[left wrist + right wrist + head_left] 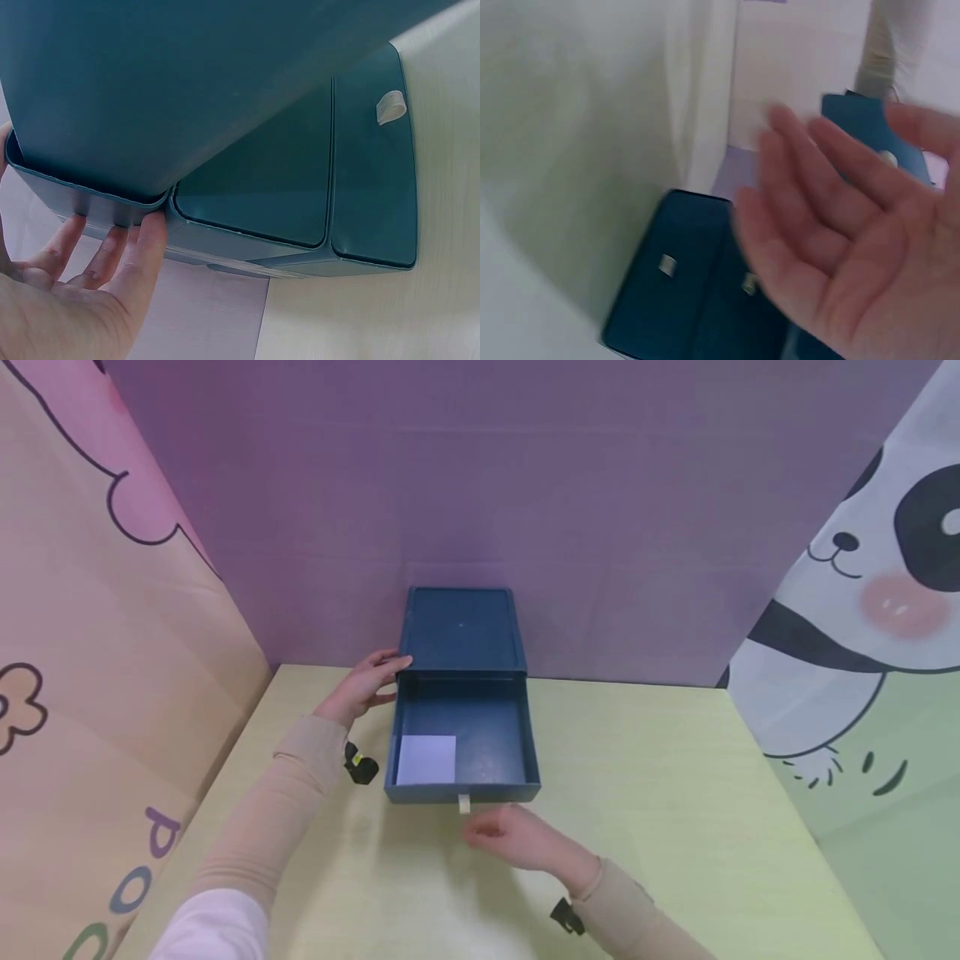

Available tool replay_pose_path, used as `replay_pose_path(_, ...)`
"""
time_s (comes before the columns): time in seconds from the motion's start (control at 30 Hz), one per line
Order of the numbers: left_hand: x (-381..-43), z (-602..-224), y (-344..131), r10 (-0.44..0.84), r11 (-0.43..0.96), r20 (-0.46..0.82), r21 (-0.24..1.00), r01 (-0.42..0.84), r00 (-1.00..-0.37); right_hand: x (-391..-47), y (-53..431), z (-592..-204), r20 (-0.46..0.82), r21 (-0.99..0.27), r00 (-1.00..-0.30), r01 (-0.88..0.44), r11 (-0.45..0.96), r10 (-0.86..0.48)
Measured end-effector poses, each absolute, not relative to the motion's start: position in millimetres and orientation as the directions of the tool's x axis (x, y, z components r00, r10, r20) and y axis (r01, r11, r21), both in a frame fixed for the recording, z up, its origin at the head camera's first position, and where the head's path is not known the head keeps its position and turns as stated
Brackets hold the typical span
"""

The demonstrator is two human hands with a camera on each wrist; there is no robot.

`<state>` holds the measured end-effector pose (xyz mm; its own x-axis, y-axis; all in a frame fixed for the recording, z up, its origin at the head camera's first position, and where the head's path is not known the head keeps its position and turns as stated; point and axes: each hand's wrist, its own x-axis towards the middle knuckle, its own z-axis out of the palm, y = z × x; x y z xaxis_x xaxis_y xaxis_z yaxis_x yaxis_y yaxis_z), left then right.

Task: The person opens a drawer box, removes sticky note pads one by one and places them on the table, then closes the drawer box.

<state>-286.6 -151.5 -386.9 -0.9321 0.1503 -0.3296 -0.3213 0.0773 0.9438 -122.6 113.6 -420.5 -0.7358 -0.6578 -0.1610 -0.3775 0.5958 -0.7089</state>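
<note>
A dark blue drawer cabinet (462, 631) stands against the back wall with its top drawer (495, 735) pulled out. A square pale card or pad (426, 760) lies in the drawer's front left corner. On the drawer front hangs a small whitish pull tab (464, 804). My left hand (365, 687) rests on the cabinet's left side, thumb at the top edge; the left wrist view shows its fingertips touching the side wall. My right hand (513, 837) is just in front of the tab, apart from it, holding nothing, its fingers loosely bent (840, 217).
Lower closed drawers (255, 165) with pale tabs (391, 107) sit beneath the pulled-out one. The cabinet stands on a pale yellow table (637, 777). A purple backdrop (600, 527) hangs behind, with printed cloths (840, 677) at both sides.
</note>
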Motion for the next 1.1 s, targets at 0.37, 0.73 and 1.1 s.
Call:
replay_pose_path(0.37, -286, -387, -152, 0.146, 0.076, -0.334, 0.942, -0.326, -0.931, -122, 118, -385, -0.183, -0.68, -0.642, -0.464, 0.568, -0.744)
replay_pose_path(0.73, -287, -387, -153, 0.142, 0.072, -0.334, 0.942, -0.326, -0.932, -134, 117, -344, -0.044, -0.767, -0.596, -0.494, 0.409, -0.802)
replay_pose_path(1.1, -286, -386, -152, 0.123, 0.096, -0.342, 0.939, -0.332, -0.932, -160, 102, -312, -0.032, -0.771, -0.665, -0.459, 0.442, -0.746)
